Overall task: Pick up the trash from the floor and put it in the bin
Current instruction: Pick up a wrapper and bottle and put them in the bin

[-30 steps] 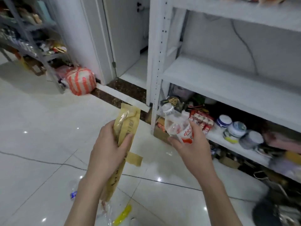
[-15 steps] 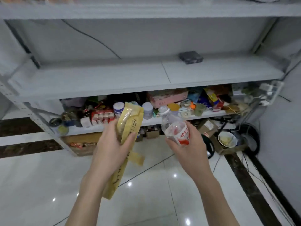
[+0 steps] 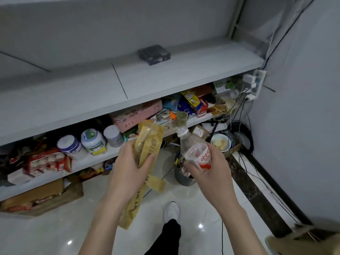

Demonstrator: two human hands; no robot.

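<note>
A: Left hand [image 3: 128,168]?
B: Wrapped round the middle of a long yellow paper wrapper [image 3: 149,142], thumb across the front. Held upright, with a loose tab hanging below the palm.

A: Right hand [image 3: 211,168]?
B: Curled round the lower body of a clear plastic bottle [image 3: 195,150], over the red-and-white label. White cap tilted up and away.

A: Heavy?
B: Probably not, either one. Looks empty on the bottle side, and thin-walled; should dent under a hard squeeze, so best gripped at the label band, as here. Limp and crinkly on the wrapper side; best pinched mid-length to stop it folding or sliding out.

A: Bin?
B: Likely the grey bin [image 3: 181,178] on the glossy floor [image 3: 55,232], just beyond the right hand and partly hidden by it. Both pieces held above it, just short.

A: Risk?
B: Bouncing off the rim. Better lowered over the opening first.
</note>
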